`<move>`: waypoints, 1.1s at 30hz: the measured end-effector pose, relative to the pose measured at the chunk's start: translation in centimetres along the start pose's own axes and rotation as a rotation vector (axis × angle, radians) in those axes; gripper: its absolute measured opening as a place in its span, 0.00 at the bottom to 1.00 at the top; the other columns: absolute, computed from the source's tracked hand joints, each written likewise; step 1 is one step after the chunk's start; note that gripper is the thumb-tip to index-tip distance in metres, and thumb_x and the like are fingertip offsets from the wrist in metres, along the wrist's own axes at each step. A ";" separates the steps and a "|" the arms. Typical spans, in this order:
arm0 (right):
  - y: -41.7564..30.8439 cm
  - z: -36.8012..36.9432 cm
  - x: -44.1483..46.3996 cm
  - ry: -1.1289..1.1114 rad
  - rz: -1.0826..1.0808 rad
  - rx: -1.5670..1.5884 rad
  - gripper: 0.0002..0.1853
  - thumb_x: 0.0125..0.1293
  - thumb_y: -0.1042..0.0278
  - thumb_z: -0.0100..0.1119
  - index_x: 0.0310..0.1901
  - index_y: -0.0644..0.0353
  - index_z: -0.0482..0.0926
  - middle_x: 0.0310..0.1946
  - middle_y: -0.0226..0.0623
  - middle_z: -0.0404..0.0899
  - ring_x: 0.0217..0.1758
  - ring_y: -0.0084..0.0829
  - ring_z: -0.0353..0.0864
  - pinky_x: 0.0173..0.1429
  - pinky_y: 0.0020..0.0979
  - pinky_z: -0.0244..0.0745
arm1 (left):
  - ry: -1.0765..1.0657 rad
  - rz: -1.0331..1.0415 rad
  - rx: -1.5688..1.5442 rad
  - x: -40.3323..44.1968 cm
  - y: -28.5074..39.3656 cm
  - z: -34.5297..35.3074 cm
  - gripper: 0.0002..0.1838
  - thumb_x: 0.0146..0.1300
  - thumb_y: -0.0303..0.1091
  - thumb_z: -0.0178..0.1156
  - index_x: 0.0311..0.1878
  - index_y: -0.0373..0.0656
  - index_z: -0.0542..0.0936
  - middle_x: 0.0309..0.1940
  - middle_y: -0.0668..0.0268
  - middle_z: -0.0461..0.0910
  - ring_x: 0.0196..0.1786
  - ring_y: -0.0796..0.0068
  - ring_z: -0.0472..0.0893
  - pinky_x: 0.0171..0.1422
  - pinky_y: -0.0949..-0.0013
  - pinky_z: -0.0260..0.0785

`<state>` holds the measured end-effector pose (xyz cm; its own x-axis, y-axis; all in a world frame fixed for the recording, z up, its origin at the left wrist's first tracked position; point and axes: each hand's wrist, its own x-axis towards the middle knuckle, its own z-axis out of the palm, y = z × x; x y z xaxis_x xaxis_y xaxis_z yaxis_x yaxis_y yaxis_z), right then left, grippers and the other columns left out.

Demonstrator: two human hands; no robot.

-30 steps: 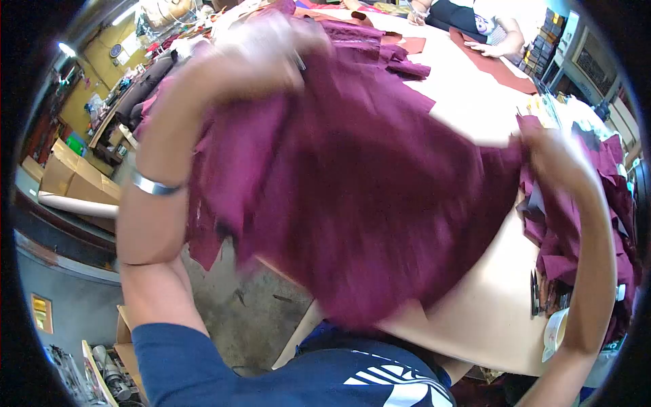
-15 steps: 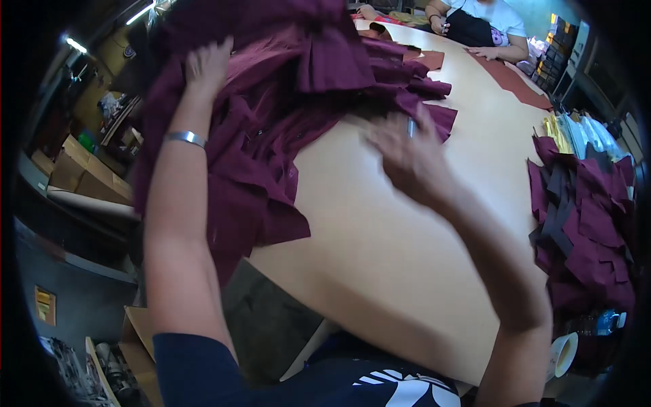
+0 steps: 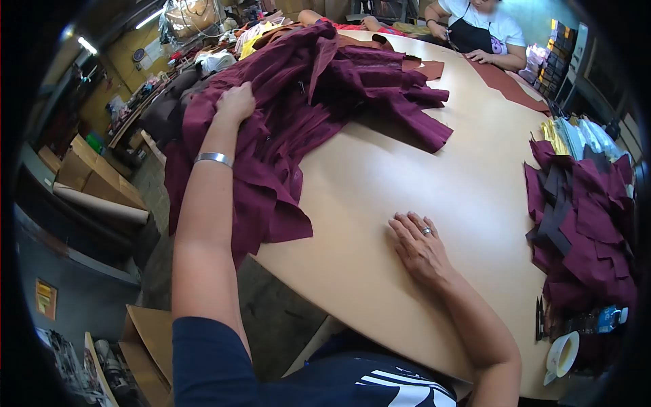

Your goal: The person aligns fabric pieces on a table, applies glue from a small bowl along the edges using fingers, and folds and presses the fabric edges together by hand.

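Observation:
A large heap of maroon cloth (image 3: 278, 122) covers the left part of the wooden table (image 3: 380, 197), and part of it hangs over the edge. My left hand (image 3: 237, 103), on a forearm with a silver bracelet, is closed on the near-left side of this heap; its fingertips are partly hidden. My right hand (image 3: 420, 247), wearing a ring, lies palm down on the bare tabletop with the fingers stretched out, apart from any cloth.
At the right edge lies a second pile of maroon and dark pieces (image 3: 583, 217), with a plastic bottle (image 3: 603, 320) and a cup (image 3: 561, 356) below it. Across the table a person (image 3: 485, 34) handles rust-brown cloth (image 3: 505, 85). Cardboard boxes (image 3: 95, 173) stand at left.
The raised maroon cloth has come down onto the heap, uncovering the room's back left. My left hand has moved slightly right and down. My right hand has dropped toward me onto the table.

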<state>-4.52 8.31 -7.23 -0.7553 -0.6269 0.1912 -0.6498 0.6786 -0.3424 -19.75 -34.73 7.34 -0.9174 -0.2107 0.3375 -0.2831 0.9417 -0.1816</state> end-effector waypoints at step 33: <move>5.4 -4.3 -8.8 0.266 -0.024 -0.038 0.17 0.56 0.71 0.58 0.48 0.60 0.73 0.49 0.37 0.75 0.52 0.36 0.75 0.57 0.36 0.70 | -2.314 1.621 -2.019 -33.2 34.7 -16.3 0.16 0.65 0.39 0.53 0.46 0.34 0.72 0.44 0.58 0.70 0.48 0.68 0.71 0.53 0.68 0.63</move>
<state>-1.71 19.13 -6.79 -0.7323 -0.5234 0.4357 -0.6665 0.6820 -0.3009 5.43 9.25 4.93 0.3018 0.8232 0.4809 -0.6909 -0.1587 0.7053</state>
